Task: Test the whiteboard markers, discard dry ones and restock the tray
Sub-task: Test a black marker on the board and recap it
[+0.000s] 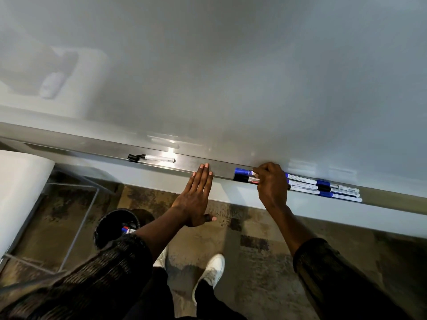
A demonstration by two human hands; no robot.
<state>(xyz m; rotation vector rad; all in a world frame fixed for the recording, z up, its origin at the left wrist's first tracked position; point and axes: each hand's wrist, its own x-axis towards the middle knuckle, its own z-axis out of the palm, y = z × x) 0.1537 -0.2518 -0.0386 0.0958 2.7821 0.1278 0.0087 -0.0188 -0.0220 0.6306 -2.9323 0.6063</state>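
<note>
Right hand (271,183) has its fingers curled around a bunch of white-barrelled whiteboard markers (243,175) with blue and black caps, which are lying in the long brushed-metal tray (219,168) at the foot of the grey-white whiteboard (231,77). Just past the grip on the right there's a second lot of blue- and black-capped markers (332,189) in the same tray. Over on the other side the left hand (196,197) is flat, fingers straight and together, tips on the tray's front lip; further that way a lone black-capped clear marker (152,157) sits in the tray, and a round black bin (115,218) stands on the floor below with a couple of markers in it.
</note>
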